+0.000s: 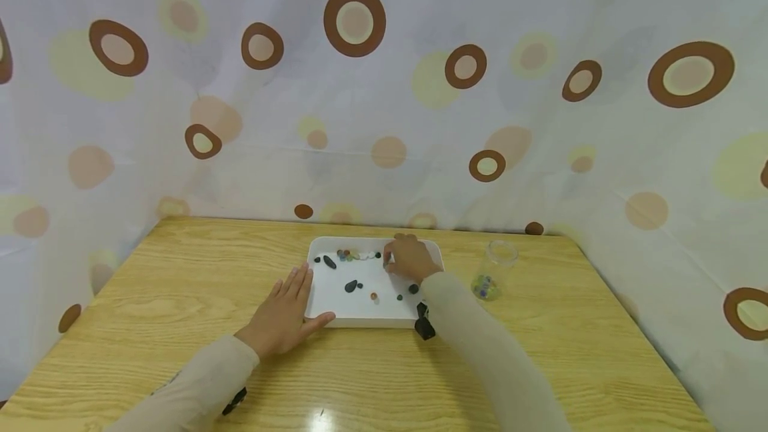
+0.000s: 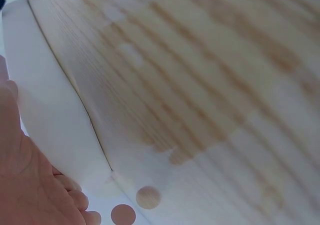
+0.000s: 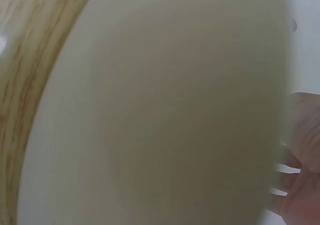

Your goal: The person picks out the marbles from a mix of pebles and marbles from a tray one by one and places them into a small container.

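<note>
A shallow white tray (image 1: 327, 295) lies on the table, with several dark pebbles (image 1: 351, 286) scattered inside. Along its back wall runs a row of small coloured beads (image 1: 345, 255), white pebbles (image 1: 365, 256) and a dark one. My left hand (image 1: 282, 315) rests with straight fingers against the tray's left side, its thumb at the front left corner. In the left wrist view, the fingers lie along the tray wall (image 2: 55, 105). My right hand (image 1: 411, 259) reaches over the tray's back right, thumb and fingertips pinching a small stone, mostly hidden. The sleeve (image 3: 175, 110) fills most of the right wrist view.
Right of the tray stands a clear jar (image 1: 501, 255) with several coloured glass marbles (image 1: 485, 287) at its bottom. An orange bead (image 1: 374, 296) lies near the tray's front. Behind the wooden table (image 1: 198, 272) hangs a patterned curtain (image 1: 384, 99).
</note>
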A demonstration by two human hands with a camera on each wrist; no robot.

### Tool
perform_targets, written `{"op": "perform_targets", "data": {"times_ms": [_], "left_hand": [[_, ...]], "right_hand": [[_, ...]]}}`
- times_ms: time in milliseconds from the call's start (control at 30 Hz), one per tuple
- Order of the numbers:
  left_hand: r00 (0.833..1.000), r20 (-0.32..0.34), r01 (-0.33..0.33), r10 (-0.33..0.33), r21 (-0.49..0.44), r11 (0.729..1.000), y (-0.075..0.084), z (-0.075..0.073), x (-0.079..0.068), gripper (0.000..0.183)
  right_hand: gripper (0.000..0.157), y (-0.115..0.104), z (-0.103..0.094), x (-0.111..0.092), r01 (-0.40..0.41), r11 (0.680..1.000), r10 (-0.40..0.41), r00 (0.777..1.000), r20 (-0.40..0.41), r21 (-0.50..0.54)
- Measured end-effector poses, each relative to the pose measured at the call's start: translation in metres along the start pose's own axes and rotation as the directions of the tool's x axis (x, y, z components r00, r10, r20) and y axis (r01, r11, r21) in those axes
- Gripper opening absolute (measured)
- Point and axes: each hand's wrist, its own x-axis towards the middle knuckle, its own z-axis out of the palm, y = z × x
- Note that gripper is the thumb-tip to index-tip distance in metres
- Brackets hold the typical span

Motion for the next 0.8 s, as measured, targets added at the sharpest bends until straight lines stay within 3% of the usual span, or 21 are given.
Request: {"op": "perform_targets", "data": {"times_ms": [300, 400, 533, 800], "left_hand": [[1.000, 0.004, 0.003, -0.002, -0.007, 1.000, 0.000, -0.001, 0.000, 0.096], [1.000, 0.002, 0.001, -0.001, -0.005, 1.000, 0.000, -0.001, -0.001, 0.096], [1.000, -0.008, -0.005, 0.005, -0.001, 1.000, -0.001, 0.001, -0.001, 0.097], [1.000, -0.013, -0.009, 0.009, -0.003, 1.000, -0.001, 0.000, -0.001, 0.097]], "right_hand": [[0.006, 0.000, 0.001, -0.002, -0.015, 0.999, 0.015, 1.000, 0.014, 0.036], [0.005, 0.002, -0.003, -0.004, 0.005, 0.996, -0.007, 1.000, 0.022, 0.095], [0.005, 0.006, -0.014, -0.006, 0.045, 0.984, -0.053, 0.998, 0.043, 0.172], [0.007, 0.014, -0.044, -0.013, 0.058, 0.983, -0.067, 0.997, 0.047, 0.174]]}}
